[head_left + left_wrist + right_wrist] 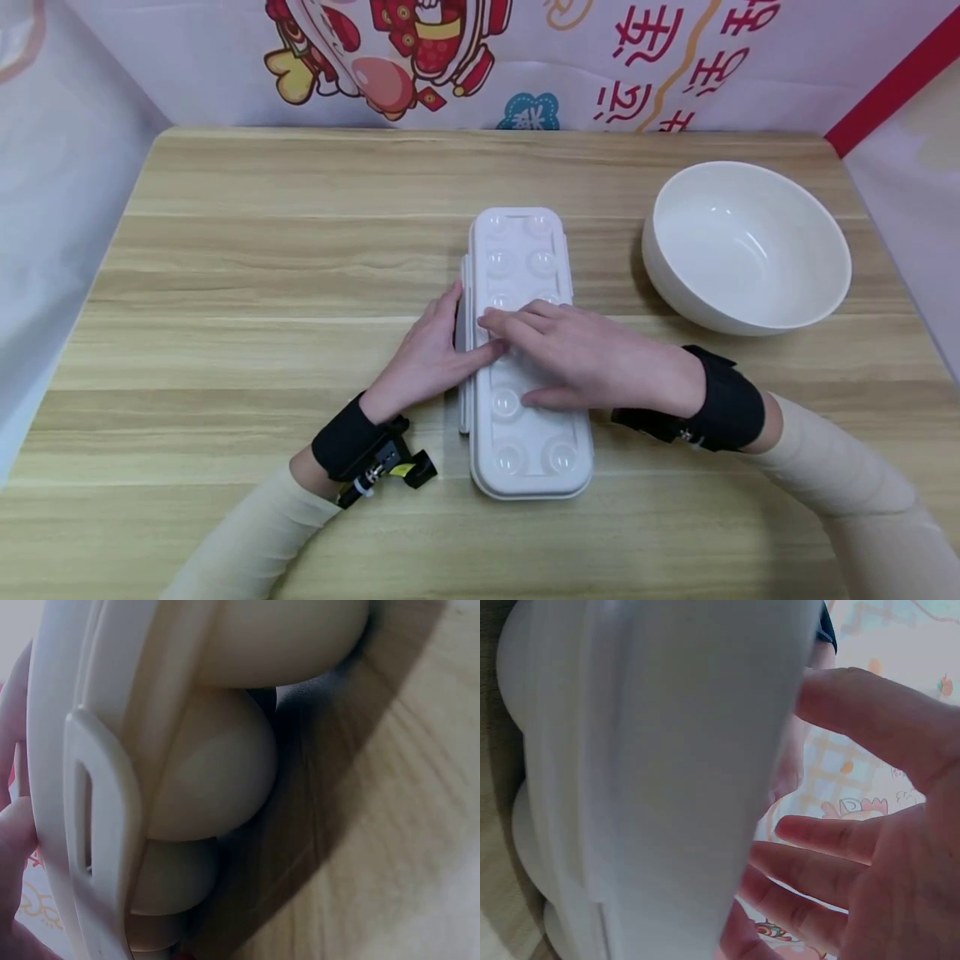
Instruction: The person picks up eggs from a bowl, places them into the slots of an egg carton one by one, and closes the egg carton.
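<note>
A long white plastic egg box (525,437) with a lid of round bumps lies lengthwise on the table. My left hand (423,358) is at its left side, thumb on the lid and straight fingers along the edge. My right hand (592,354) lies across the middle of the lid, fingers extended and touching it. In the left wrist view a slotted side clip (105,795) hangs from the rim, above the rounded cups (217,765) of the base. The right wrist view shows the box's side wall (682,765) with the right fingers spread beside it. What is inside stays hidden.
A large white bowl (750,250) stands at the right rear of the wood-grain table (262,275). Behind the table hangs a printed cloth (202,58) with red figures and characters. Each wrist wears a black strap, and the left one carries a small camera (386,462).
</note>
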`<action>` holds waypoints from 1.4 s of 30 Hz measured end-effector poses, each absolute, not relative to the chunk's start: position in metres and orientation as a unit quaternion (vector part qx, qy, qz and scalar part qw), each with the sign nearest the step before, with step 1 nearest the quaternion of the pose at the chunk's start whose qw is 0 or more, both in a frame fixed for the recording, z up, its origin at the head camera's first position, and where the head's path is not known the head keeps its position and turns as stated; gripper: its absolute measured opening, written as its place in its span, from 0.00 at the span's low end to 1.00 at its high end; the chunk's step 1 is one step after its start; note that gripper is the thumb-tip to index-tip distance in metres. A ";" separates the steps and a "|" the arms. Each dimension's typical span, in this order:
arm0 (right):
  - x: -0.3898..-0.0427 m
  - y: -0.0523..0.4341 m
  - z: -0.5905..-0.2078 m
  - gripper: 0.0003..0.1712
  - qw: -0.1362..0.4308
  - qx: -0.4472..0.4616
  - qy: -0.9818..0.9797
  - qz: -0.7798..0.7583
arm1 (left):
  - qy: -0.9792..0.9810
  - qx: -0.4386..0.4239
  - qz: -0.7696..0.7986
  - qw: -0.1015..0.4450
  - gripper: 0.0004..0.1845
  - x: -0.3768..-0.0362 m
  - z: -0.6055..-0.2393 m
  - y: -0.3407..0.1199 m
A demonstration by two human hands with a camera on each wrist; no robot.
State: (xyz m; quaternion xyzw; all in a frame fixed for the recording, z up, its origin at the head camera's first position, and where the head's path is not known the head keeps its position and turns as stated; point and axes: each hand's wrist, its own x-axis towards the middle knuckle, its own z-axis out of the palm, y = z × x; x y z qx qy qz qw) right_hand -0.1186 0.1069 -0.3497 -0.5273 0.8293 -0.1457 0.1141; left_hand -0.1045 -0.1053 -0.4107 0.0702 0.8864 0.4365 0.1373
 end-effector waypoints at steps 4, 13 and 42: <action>-0.123 0.111 -0.354 0.47 0.124 -0.529 0.822 -0.169 | 0.888 0.076 0.434 0.134 0.53 -0.104 -0.410 -0.106; -0.131 0.133 -0.363 0.47 0.132 -0.484 0.832 -0.236 | 0.865 0.107 0.473 0.131 0.51 -0.106 -0.411 -0.104; -0.175 0.161 -0.410 0.48 0.286 -0.216 0.756 -0.549 | 0.886 0.095 0.429 0.150 0.51 -0.108 -0.404 -0.109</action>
